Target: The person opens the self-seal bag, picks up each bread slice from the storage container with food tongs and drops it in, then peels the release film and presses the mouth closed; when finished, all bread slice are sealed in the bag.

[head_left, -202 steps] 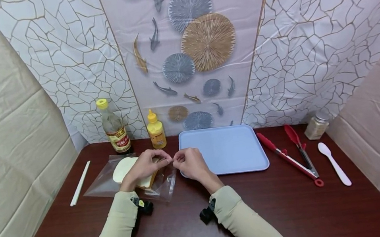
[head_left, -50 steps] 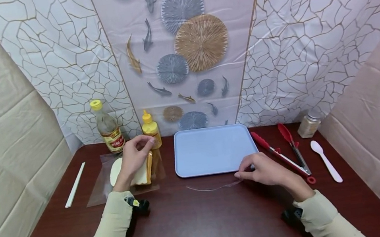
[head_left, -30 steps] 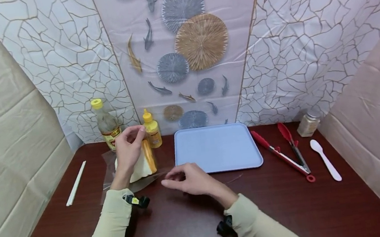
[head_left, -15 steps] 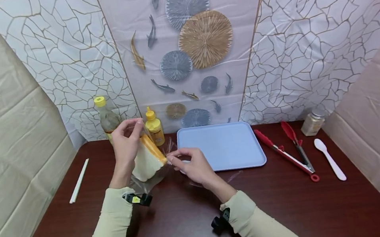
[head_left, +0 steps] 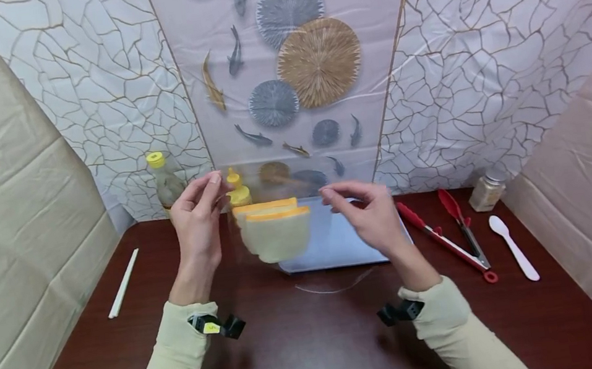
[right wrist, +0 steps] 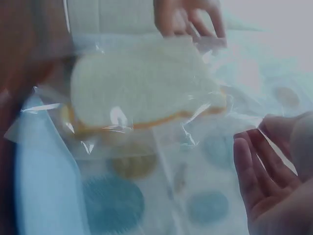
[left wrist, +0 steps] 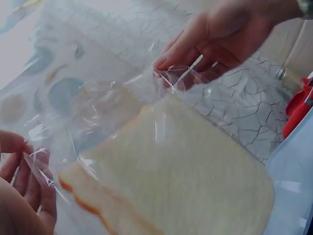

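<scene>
Both hands hold up a clear plastic bag (left wrist: pixel 161 120) above the table, stretched between them. Slices of white bread (head_left: pixel 280 236) with orange-brown crust hang inside it, crust edge upward in the head view. My left hand (head_left: pixel 196 225) pinches one upper corner of the bag between thumb and fingers. The other upper corner is pinched by my right hand (head_left: pixel 370 215), in front of the blue tray (head_left: pixel 339 260). In the right wrist view the bread (right wrist: pixel 142 88) shows through the glossy film. A thin clear plastic strip (head_left: pixel 338 290) lies on the table below.
A dark sauce bottle (head_left: pixel 166 186) and a yellow squeeze bottle (head_left: pixel 239 197) stand at the back left. White chopsticks (head_left: pixel 124 283) lie at left. Red-tipped tongs (head_left: pixel 450 246), a white spoon (head_left: pixel 515 249) and a seasoning jar (head_left: pixel 489 191) are at right.
The right hand laid the thin strip on the table, then came back to the bag. The bag with the bread has risen off the table and moved right, now spread between both hands.
</scene>
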Tool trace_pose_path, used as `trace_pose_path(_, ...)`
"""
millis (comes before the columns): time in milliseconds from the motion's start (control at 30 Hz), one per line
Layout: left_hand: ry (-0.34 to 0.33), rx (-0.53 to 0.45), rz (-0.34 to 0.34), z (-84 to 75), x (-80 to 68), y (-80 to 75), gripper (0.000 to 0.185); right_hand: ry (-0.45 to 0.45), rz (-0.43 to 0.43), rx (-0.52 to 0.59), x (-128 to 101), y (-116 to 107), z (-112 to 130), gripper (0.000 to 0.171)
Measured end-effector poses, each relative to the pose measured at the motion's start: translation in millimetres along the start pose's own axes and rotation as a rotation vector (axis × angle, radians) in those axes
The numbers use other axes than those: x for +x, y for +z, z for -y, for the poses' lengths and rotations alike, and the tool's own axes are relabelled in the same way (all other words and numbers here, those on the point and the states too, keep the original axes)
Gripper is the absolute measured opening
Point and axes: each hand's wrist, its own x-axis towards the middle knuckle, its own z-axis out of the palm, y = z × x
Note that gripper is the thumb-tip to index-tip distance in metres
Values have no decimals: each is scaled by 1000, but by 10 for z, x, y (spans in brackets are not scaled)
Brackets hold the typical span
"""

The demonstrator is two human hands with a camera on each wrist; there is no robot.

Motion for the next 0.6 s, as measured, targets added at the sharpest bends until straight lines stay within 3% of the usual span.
trace_pose_path(133,67,26,15,22,-143,191,15,-18,-46,-55,-12,-232,30,12)
trace_pose_path(367,-10,12,167,78,-429,467,10,-48,-5,-30,-39,-263,168,14)
trace_pose_path(600,81,-35,74,-7,-416,494,16,-61,-149,22,-35,-475,277,16)
